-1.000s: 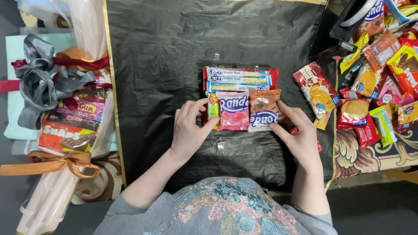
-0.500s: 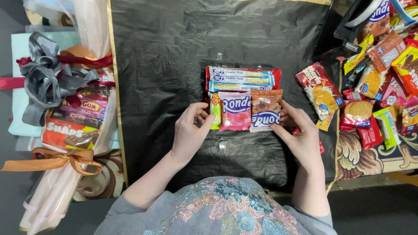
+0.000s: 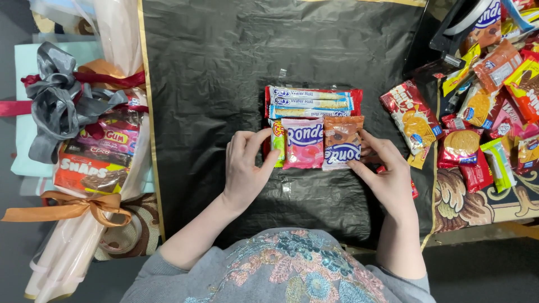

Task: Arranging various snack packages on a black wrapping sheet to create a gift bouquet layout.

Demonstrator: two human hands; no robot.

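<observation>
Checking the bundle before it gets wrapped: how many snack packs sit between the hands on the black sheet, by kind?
Long red wafer-roll packs: 2
Pink wafer pack: 1
Orange-brown wafer pack: 1
Small green-yellow candy pack: 1
Total: 5, counting only packs clearly visible.

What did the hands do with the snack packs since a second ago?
Almost nothing changed. The left hand keeps pressing the small green packet and the right hand the orange pack, with the pink pack between. Nothing was picked up or let go. The wafer rolls and black sheet stayed put.
</observation>
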